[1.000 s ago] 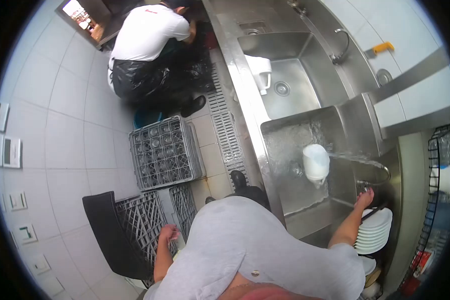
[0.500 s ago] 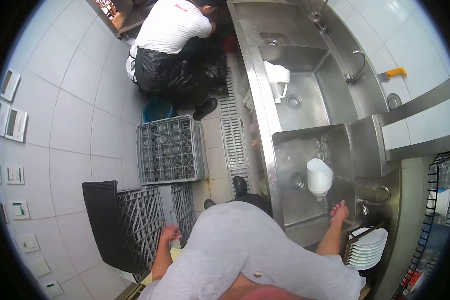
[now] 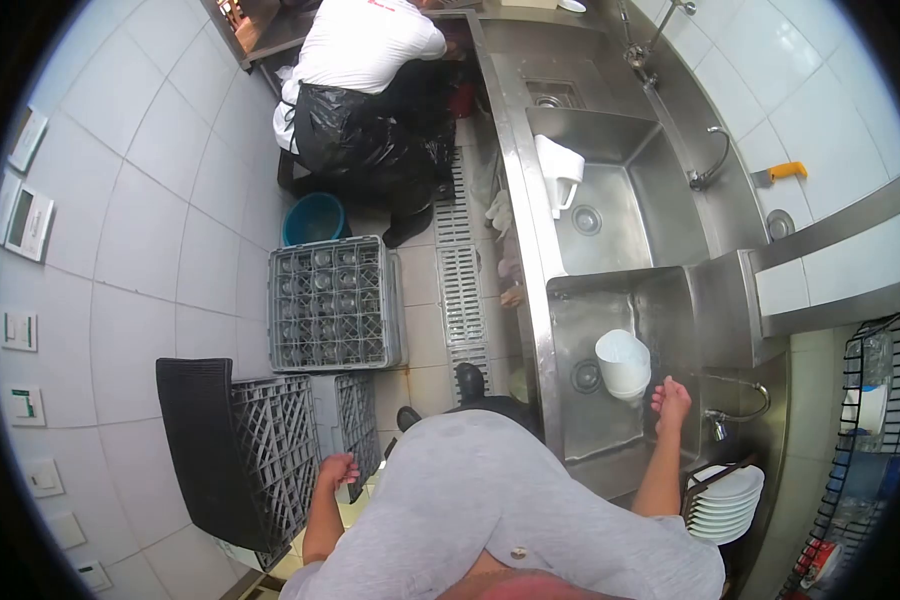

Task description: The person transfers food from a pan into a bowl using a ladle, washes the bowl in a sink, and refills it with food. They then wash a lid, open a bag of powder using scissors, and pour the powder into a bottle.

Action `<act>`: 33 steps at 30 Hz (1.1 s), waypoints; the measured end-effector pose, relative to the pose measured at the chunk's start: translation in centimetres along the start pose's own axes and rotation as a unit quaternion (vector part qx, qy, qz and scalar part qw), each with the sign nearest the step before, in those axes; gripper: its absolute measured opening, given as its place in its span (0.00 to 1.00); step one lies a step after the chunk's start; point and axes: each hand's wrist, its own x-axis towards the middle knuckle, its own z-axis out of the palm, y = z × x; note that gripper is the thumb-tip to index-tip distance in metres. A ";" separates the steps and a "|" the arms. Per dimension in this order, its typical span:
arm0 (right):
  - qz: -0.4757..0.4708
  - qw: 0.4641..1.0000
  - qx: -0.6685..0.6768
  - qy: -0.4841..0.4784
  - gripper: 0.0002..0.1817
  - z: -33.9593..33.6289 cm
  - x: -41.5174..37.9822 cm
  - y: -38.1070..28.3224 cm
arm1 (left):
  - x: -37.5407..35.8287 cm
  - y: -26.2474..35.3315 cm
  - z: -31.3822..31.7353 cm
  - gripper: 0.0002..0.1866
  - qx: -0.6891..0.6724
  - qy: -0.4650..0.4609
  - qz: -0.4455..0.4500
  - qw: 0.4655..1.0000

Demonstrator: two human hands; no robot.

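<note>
A white plastic pitcher (image 3: 623, 366) is in the nearest steel sink basin (image 3: 660, 300), its wide mouth toward the far side. Just to its right is my right hand (image 3: 672, 402), fingers loosely bent and apart; no grip on the pitcher shows. Low on the left, my left hand (image 3: 339, 468) hangs with loosely bent fingers, holding nothing visible. It is nearest to the grey plastic racks (image 3: 355, 405) beside my leg. A second white pitcher with a handle (image 3: 560, 175) lies in the middle basin.
A glass rack (image 3: 332, 303) holding upturned glasses stands on the floor, with a blue bucket (image 3: 313, 220) behind it. A co-worker (image 3: 360, 60) bends over at the far end. White plates (image 3: 725, 500) stand near my right forearm, below a faucet (image 3: 740, 400).
The near pitcher has turned and shifted slightly, and its rim shows rounder now. My right hand has come a little up and left. The co-worker has moved slightly, and the view has shifted.
</note>
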 end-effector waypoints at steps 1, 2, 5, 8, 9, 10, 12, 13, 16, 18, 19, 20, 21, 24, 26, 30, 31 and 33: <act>-0.002 1.000 -0.007 0.001 0.12 0.3 -0.2 -0.2 | 0.1 -0.1 0.1 0.19 -0.003 -0.006 0.003 1.000; -0.001 1.000 -0.006 -0.003 0.12 0.6 -0.5 -0.4 | 0.2 -0.3 0.2 0.19 -0.005 -0.007 0.004 1.000; 0.000 1.000 -0.005 -0.017 0.12 1.2 -0.7 -0.4 | 0.5 -0.8 0.2 0.20 -0.009 -0.008 0.002 1.000; 0.005 1.000 -0.007 -0.030 0.12 1.8 -0.5 0.0 | 0.1 -1.0 0.2 0.20 -0.009 -0.004 -0.007 1.000; 0.009 0.999 -0.007 -0.032 0.12 1.9 -0.5 0.1 | 0.0 -1.1 0.1 0.20 -0.009 -0.004 -0.007 1.000; 0.013 0.999 -0.007 -0.034 0.12 2.1 -0.5 0.2 | 0.0 -1.2 0.0 0.20 -0.009 -0.003 -0.008 1.000; 0.011 0.998 -0.023 -0.059 0.12 2.2 -0.5 0.3 | -0.1 -1.6 -0.2 0.20 -0.011 0.001 -0.015 1.000; 0.010 0.997 -0.029 -0.072 0.12 2.3 -0.4 0.1 | 0.0 -1.7 -0.2 0.20 -0.012 0.003 -0.017 1.000; 0.015 0.996 -0.039 -0.081 0.11 3.2 -0.9 -0.6 | 0.3 -1.7 -0.3 0.19 -0.016 0.002 -0.024 1.000; 0.006 0.995 -0.043 -0.087 0.11 4.0 -1.4 -1.2 | 0.3 -1.5 -0.2 0.19 -0.020 0.002 -0.018 1.000; 0.002 0.995 -0.045 -0.091 0.11 4.4 -1.6 -1.5 | 0.2 -1.4 -0.1 0.19 -0.022 0.003 -0.015 1.000; -0.006 0.994 -0.039 -0.103 0.11 4.8 -1.6 -1.6 | 0.1 -1.2 -0.1 0.19 -0.026 0.000 -0.014 1.000; -0.014 0.993 -0.034 -0.115 0.11 5.2 -1.5 -1.7 | 0.1 -1.1 -0.1 0.18 -0.029 -0.003 -0.013 0.999; -0.035 0.989 -0.047 -0.135 0.11 6.7 -1.6 -2.8 | 0.3 -0.8 0.0 0.17 -0.029 -0.008 -0.007 1.000; -0.049 0.987 -0.061 -0.139 0.11 7.9 -2.4 -4.0 | 0.5 -1.0 0.0 0.17 -0.028 -0.008 -0.006 1.000; -0.105 0.983 -0.086 -0.123 0.10 10.3 -2.7 -5.6 | 0.7 -1.3 -0.2 0.16 -0.026 -0.007 -0.007 1.000; -0.124 0.981 -0.096 -0.114 0.10 10.9 -2.6 -5.8 | 0.9 -1.4 -0.3 0.16 -0.023 -0.008 -0.009 1.000; -0.148 0.976 -0.091 -0.128 0.09 12.4 -2.3 -6.6 | 1.1 -1.6 -0.2 0.16 -0.038 0.000 -0.005 0.999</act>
